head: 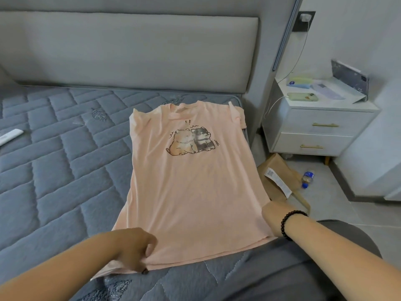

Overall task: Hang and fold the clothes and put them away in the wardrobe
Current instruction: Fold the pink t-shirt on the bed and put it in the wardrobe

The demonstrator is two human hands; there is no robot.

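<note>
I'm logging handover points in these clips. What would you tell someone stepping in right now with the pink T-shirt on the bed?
Left hand: pinching the T-shirt's hem at its near left corner.
Right hand: gripping the near right hem corner; its fingers are hidden.
The T-shirt lies spread flat, print side up, collar toward the headboard, along the right side of the mattress.
Done: shirt laid out and mostly smoothed.
Left: fold it, then put it away. No wardrobe or hanger is in view.
</note>
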